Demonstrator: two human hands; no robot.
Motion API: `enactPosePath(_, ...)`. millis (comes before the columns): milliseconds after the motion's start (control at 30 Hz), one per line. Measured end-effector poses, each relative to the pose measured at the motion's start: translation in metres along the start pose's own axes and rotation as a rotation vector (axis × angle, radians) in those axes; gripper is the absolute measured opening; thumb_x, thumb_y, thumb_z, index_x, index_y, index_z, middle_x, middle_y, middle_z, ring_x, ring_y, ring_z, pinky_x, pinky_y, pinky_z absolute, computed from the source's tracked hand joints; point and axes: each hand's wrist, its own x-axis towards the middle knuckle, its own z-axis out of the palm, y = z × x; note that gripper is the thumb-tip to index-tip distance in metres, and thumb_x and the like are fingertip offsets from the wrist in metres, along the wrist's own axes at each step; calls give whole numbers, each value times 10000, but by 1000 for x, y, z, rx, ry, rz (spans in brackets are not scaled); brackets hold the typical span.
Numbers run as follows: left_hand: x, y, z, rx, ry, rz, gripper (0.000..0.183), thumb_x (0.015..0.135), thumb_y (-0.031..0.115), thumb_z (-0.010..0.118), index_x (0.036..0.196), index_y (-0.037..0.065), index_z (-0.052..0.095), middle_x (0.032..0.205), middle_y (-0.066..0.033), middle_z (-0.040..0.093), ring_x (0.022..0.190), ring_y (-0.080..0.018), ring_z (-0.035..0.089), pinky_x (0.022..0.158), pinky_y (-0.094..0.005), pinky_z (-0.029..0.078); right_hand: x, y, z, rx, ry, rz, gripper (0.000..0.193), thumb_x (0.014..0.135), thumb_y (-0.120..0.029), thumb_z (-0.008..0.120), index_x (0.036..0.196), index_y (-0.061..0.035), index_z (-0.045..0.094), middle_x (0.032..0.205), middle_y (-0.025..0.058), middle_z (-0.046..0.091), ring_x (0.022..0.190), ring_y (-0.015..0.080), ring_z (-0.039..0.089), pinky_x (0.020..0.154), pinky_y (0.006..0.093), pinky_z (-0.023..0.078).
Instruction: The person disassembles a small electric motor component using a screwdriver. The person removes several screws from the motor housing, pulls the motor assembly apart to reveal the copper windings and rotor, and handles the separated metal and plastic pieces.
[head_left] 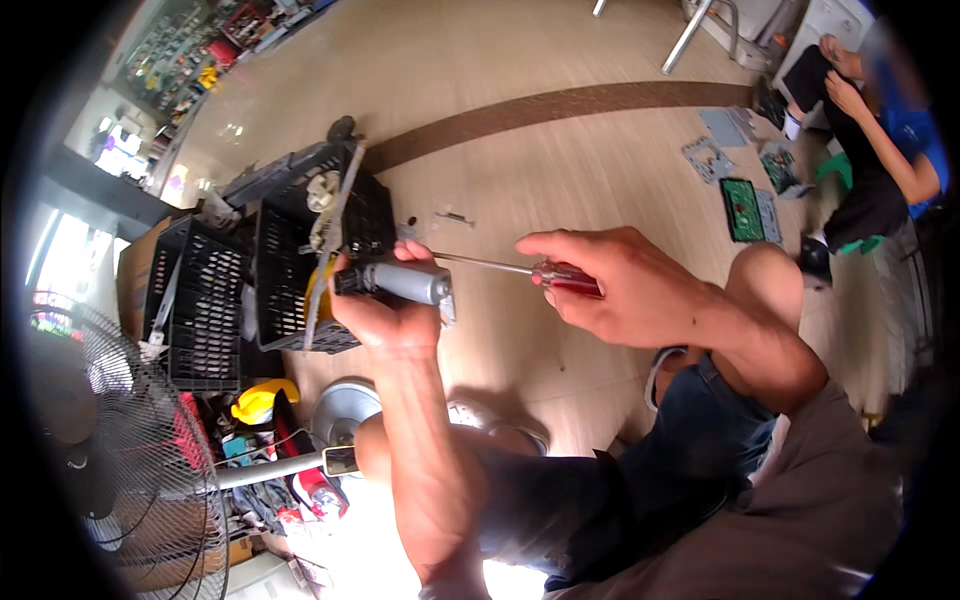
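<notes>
My left hand (392,325) is closed around a grey cylindrical part with a black end (412,283), which looks like a small motor. My right hand (640,285) grips a screwdriver (568,279) by its red, see-through handle. The long metal shaft points left, and its tip reaches the fingertips of my left hand, behind the grey cylinder. Whether the tip touches the part I cannot tell.
Black plastic crates (205,300) with loose parts stand at the left. A mesh fan (110,430) is at the lower left, near a yellow object (264,400). Circuit boards (741,208) lie on the floor by a seated person (895,150) at the right.
</notes>
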Motion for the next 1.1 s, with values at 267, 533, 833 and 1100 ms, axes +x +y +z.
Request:
enactPosePath(267,10,2,1,59,-17,94,378,910,406,568,1073,86,684,941,-100,700,767,-262,615,821,-398,527,1,2,8,-51,356,-301,352,851,-7,691,1196,14,625,973,141,685,742,249,704,626,328,572)
enactPosePath(533,6,-4,-1,26,-94,36,323,915,372,620,1005,65,666,908,-134,661,772,-287,611,888,-404,531,-1,-10,25,-96,267,-492,329,826,19,637,1129,127,567,831,123,605,602,219,641,434,330,509)
enactPosePath(833,-4,7,6,-39,-72,68,315,930,353,619,999,56,695,943,-125,706,723,-265,621,861,-396,546,-1,-16,31,-122,317,-536,346,799,29,648,1125,116,572,799,101,591,560,199,618,410,318,486)
enactPosePath(1100,-3,28,-9,-97,-176,-16,565,921,433,636,1088,-94,520,888,-196,584,944,-323,585,936,-436,510,-8,-21,38,-65,214,-504,313,785,41,654,1084,82,569,754,76,557,535,186,603,392,321,471)
